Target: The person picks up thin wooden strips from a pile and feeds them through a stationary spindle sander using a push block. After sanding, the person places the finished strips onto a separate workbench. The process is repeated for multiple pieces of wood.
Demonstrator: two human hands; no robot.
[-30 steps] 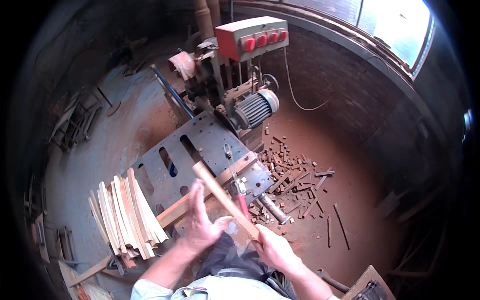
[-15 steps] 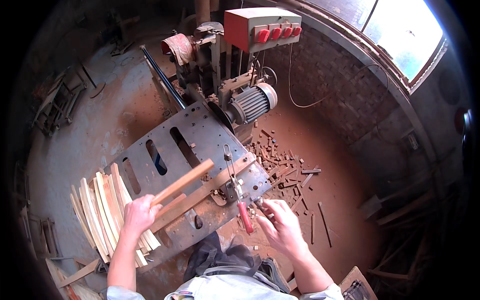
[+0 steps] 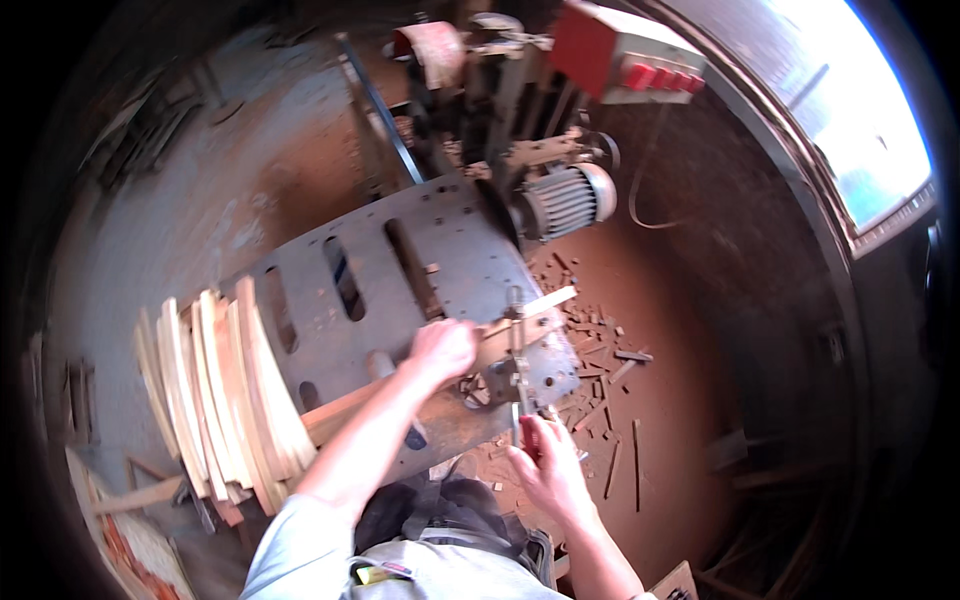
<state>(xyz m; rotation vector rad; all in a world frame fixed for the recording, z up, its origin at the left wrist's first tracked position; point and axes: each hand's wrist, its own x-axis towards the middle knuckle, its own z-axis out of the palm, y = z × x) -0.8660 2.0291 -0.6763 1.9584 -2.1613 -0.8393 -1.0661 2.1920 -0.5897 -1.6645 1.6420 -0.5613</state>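
My left hand (image 3: 445, 348) is closed on a wooden strip (image 3: 552, 300), whose pale far end reaches past the upright part of a toggle clamp (image 3: 517, 345). The strip lies along a wooden fence bar (image 3: 345, 408) on the slotted metal table (image 3: 375, 285) of a machine. My right hand (image 3: 552, 480) is wrapped round the clamp's red handle (image 3: 534, 436) at the table's near right corner. Motion blurs both hands, and my left fingers are partly hidden.
Curved wooden strips (image 3: 225, 380) are piled at the table's left end. Beyond the table stand an electric motor (image 3: 568, 203) and a red and grey switch box (image 3: 628, 62). Small offcuts (image 3: 600, 350) litter the floor on the right.
My left hand has carried the strip rightward and down to the fence bar, by the clamp. My right hand has come onto the clamp's red handle. The whole view has shifted.
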